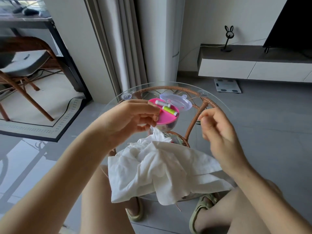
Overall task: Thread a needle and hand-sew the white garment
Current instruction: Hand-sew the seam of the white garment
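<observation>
While the left hand [133, 119] pinches up a fold of the white garment [160, 166], the right hand [217, 132], pinching what is probably the needle, should pull evenly.

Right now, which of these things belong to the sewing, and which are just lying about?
For the sewing: white garment, pink sewing box, white spool, green spool, left hand pinching the garment's raised tip, right hand.

Just lying about: bathroom scale, rabbit ornament, chair, television.
</observation>
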Demonstrator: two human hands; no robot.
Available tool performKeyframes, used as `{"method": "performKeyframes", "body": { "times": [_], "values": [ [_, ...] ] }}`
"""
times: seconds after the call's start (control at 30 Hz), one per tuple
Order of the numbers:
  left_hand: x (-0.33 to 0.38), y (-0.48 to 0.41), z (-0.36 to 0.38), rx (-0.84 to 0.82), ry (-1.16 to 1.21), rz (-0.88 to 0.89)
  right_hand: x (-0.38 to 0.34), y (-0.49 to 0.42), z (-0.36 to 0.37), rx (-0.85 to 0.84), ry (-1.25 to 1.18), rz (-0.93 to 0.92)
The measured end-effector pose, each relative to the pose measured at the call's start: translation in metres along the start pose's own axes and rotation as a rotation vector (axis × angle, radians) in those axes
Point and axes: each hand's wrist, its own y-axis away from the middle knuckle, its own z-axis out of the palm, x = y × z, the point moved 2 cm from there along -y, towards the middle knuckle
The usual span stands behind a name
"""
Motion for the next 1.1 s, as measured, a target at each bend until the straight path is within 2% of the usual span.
{"method": "performKeyframes", "body": {
  "times": [0.23, 0.43, 0.57, 0.73, 0.83, 0.9, 1.0, 1.1],
  "values": [
    [0.010, 0.001, 0.002, -0.111, -0.244, 0.033, 0.025, -0.007, 0.046, -0.245, 0.181, -0.009],
    [0.009, -0.001, -0.006, -0.088, -0.252, 0.010, 0.009, 0.003, 0.060, -0.350, -0.079, 0.024],
    [0.004, -0.004, -0.009, -0.051, -0.234, -0.030, 0.000, 0.005, 0.060, -0.321, -0.175, 0.013],
    [-0.018, -0.006, -0.008, 0.086, -0.166, -0.119, -0.012, 0.000, 0.047, -0.200, -0.156, -0.052],
    [-0.040, 0.004, -0.002, 0.018, -0.172, -0.154, -0.015, -0.004, 0.036, -0.142, -0.283, 0.021],
    [-0.052, 0.015, 0.008, -0.025, -0.313, -0.122, -0.016, -0.007, 0.030, -0.106, -0.360, 0.051],
    [-0.070, 0.022, 0.019, -0.001, -0.501, -0.046, -0.020, -0.011, 0.022, -0.085, -0.415, 0.065],
    [-0.076, 0.020, 0.023, 0.083, -0.419, -0.009, -0.018, -0.013, 0.010, -0.062, -0.403, 0.093]
  ]
}}
